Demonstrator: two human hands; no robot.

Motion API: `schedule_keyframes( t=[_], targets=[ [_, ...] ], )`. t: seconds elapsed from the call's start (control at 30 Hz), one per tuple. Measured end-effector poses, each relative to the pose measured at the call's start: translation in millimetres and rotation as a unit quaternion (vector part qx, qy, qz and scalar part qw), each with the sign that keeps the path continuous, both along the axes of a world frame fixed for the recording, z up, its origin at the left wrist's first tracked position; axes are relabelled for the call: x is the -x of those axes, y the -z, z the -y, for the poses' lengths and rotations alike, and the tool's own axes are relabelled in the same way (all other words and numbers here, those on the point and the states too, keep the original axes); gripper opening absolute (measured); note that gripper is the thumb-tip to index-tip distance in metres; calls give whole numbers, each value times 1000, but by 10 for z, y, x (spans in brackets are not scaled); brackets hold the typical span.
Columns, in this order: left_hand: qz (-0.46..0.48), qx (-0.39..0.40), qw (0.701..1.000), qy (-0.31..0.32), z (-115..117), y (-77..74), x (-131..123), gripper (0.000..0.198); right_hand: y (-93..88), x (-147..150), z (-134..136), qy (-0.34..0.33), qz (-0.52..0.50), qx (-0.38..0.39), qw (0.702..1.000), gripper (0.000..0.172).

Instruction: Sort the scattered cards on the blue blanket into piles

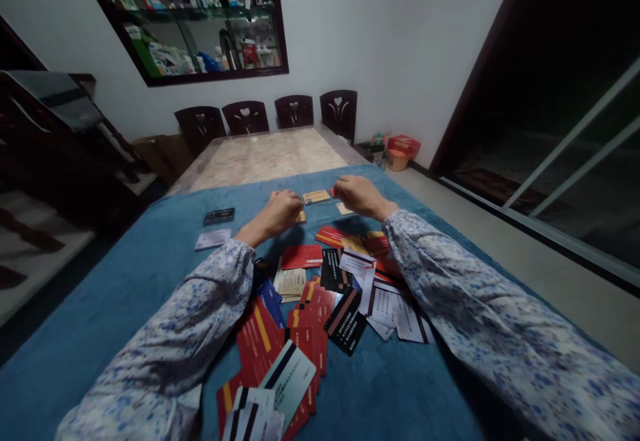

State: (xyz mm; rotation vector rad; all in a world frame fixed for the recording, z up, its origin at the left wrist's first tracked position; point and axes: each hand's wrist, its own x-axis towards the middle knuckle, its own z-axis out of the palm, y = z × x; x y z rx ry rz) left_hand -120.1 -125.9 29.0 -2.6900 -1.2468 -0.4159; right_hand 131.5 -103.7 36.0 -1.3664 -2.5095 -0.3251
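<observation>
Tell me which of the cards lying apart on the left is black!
It's the black card, farther across the blue cloth. Its dark face sets it apart: the nearer one is a pale lilac card.

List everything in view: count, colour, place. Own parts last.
table: one, beige, centre
cloth: one, blue, on table
card pile: many, red/black/white/blue/yellow, near part of cloth
left cards: two visible, black/lilac, cloth's left
far cards: at least four, yellow/red/cream, cloth's far part
chairs: four, dark, far end
cabinet: one, dark-framed, upper left
shelf goods: many, mixed, inside
bucket: one, orange, floor right
doorway: one, dark, right
furniture: uncounted, dark, left
sleeves: two, white-blue, foreground
left hand: one, bare, by yellow card
right hand: one, bare, by red card
</observation>
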Motion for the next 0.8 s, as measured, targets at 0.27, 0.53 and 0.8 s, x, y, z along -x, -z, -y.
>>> schedule_keyframes(
  t=[0.27, 0.53, 0.8],
  targets=[
    [18, 52, 998, -6, 306, 156, 232, 29, 193, 175, 340, -51, -34, -1, 998, 26],
    [2, 82, 997, -10, 641, 275, 303, 26, 450, 389, 523, -108, -37, 35, 993, 18],
    [-27, 133, 991, 17, 835, 271, 246, 22, 503, 458, 726, -155, -15, 95, 983, 17]
  ],
)
